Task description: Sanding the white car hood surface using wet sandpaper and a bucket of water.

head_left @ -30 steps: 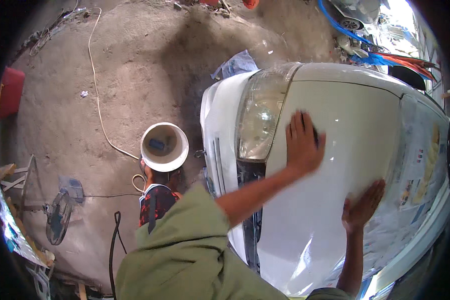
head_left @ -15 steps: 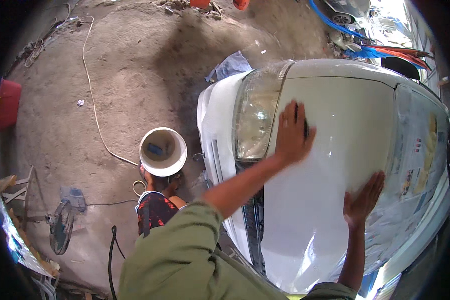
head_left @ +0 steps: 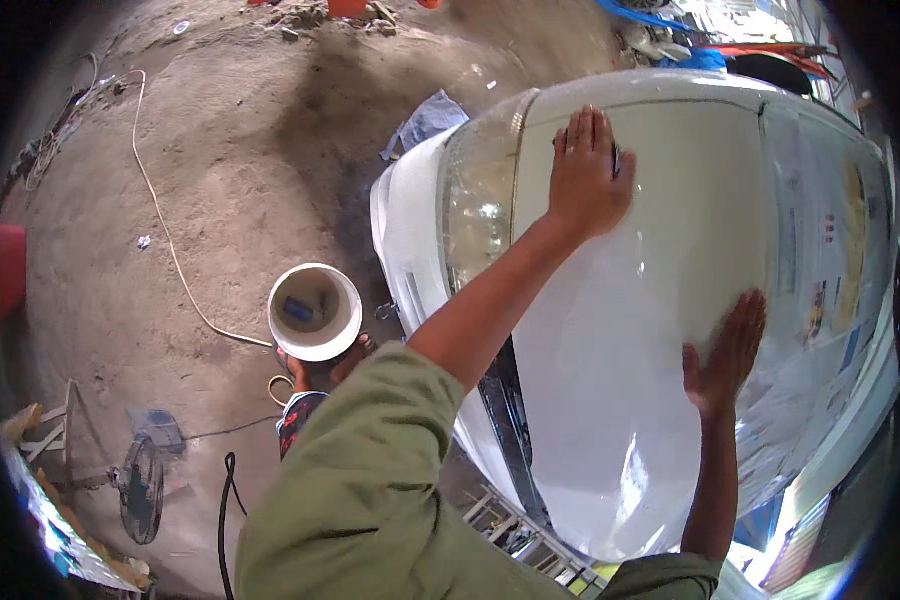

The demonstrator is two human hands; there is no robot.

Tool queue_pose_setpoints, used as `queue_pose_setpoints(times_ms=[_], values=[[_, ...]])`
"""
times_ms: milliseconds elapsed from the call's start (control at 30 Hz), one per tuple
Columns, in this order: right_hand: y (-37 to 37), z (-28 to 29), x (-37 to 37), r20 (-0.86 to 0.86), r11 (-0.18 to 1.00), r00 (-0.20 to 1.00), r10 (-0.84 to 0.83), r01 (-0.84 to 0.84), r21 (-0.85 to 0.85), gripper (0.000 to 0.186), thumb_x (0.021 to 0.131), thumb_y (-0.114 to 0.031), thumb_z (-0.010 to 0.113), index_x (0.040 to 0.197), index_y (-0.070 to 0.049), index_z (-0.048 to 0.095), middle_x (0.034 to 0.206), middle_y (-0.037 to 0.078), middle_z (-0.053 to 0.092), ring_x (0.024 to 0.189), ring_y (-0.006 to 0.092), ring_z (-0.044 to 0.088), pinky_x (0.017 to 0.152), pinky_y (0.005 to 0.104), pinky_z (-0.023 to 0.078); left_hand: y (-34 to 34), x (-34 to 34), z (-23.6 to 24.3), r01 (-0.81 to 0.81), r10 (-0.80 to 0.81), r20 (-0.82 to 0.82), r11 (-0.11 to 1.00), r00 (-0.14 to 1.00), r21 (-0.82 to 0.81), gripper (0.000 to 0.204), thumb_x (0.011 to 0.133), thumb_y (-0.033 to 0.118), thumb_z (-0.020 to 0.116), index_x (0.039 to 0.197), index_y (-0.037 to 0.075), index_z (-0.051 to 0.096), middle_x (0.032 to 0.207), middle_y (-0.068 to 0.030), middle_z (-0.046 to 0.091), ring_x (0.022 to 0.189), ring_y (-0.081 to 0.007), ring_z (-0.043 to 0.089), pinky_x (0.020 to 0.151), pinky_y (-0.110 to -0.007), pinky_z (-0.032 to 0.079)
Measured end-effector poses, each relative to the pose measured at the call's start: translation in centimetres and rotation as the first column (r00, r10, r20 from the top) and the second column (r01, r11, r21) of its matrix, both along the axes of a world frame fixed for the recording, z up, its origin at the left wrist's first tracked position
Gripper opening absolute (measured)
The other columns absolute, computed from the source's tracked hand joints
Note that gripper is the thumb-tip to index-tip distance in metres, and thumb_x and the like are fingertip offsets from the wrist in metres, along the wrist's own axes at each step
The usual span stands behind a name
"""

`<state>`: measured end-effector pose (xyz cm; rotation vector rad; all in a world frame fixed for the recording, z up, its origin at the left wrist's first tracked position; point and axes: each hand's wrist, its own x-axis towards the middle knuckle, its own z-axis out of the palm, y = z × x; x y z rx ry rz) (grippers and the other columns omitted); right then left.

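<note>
The white hood [head_left: 610,410] of a car lies in front of me, with a wet-looking sheen on it. My left hand [head_left: 588,180] presses on the hood near its far edge, beside the headlight [head_left: 477,220]. A dark pad [head_left: 618,158] shows between the thumb and fingers; most of it is hidden under the palm. Closer to the windshield, my right hand [head_left: 725,355] rests flat on the hood, fingers stretched out and the thumb apart, with nothing visible in it.
Plastic sheeting [head_left: 820,290] covers the windshield. By my feet stands a white bucket [head_left: 316,352] with a blue item [head_left: 298,309] inside. A pale cable [head_left: 160,205] crosses the dirt floor. A fan [head_left: 142,490] is at lower left, and a red container [head_left: 5,280] at far left.
My left hand has slid farther away along the hood with the pad. My right hand keeps about the same place on it. The whole view has shifted slightly.
</note>
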<state>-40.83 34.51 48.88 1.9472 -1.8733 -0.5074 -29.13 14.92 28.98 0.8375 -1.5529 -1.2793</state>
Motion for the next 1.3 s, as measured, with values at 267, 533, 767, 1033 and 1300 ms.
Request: queue_pose_setpoints(times_ms=[267, 533, 767, 1033, 1300], values=[[0.2, 0.5, 0.4, 0.003, 0.999, 0.999, -0.046, 0.046, -0.014, 0.09, 0.088, -0.057, 0.047, 0.149, 0.006, 0.023, 0.153, 0.03, 0.022, 0.143, 0.0453, 0.02, 0.116, 0.0552, 0.017, 2.1, 0.1, 2.5, -0.023, 0.042, 0.069, 0.969, 0.997, -0.248, 0.07, 0.092, 0.032, 0.05, 0.143, -0.011, 0.028, 0.149, -0.031, 0.027, 0.141, -0.0453, 0.023, 0.117, -0.054, 0.015], [0.5, 0.2, 0.5, 0.01, 0.997, 0.997, -0.079, 0.079, -0.019, 0.09, 0.089, -0.056, 0.047, 0.15, 0.004, 0.021, 0.154, 0.029, 0.022, 0.144, 0.045, 0.02, 0.116, 0.0556, 0.016, 5.2, 0.0, 3.6, 0.09, -0.024, 0.168, 0.913, 0.985, -0.397, 0.071, 0.09, 0.035, 0.052, 0.143, -0.009, 0.031, 0.15, -0.0275, 0.03, 0.142, -0.0406, 0.025, 0.118, -0.051, 0.015], [0.0, 0.0, 0.4, -0.016, 0.998, 0.998, -0.057, 0.056, -0.017, 0.09, 0.09, -0.059, 0.044, 0.15, 0.004, 0.02, 0.155, 0.027, 0.02, 0.145, 0.0424, 0.017, 0.117, 0.0533, 0.014, -2.1, -4.9, 6.2, -0.089, 0.129, 0.062, 0.894, 0.99, -0.439, 0.071, 0.093, 0.038, 0.046, 0.145, -0.007, 0.031, 0.148, -0.026, 0.034, 0.143, -0.0359, 0.026, 0.119, -0.046, 0.014], [0.1, -0.2, 0.2, 0.004, 0.999, 0.999, -0.051, 0.051, -0.016, 0.092, 0.089, -0.061, 0.044, 0.151, 0.002, 0.018, 0.155, 0.027, 0.019, 0.145, 0.0413, 0.018, 0.118, 0.0526, 0.014, -2.0, -1.3, -0.7, -0.068, 0.077, 0.044, 0.981, 0.996, -0.181, 0.067, 0.095, 0.035, 0.043, 0.145, -0.007, 0.031, 0.148, -0.0252, 0.035, 0.141, -0.0379, 0.029, 0.118, -0.047, 0.016], [0.4, 0.4, -0.1, -0.03, 1.0, 0.999, -0.023, 0.022, -0.015, 0.092, 0.09, -0.062, 0.042, 0.151, 0.002, 0.018, 0.156, 0.027, 0.019, 0.145, 0.0419, 0.019, 0.117, 0.0525, 0.015, -1.8, -2.0, 1.8, 0.023, -0.064, -0.108, 0.937, 0.992, -0.35, 0.062, 0.094, 0.029, 0.047, 0.141, -0.009, 0.034, 0.146, -0.0261, 0.036, 0.138, -0.0387, 0.031, 0.117, -0.047, 0.019]])
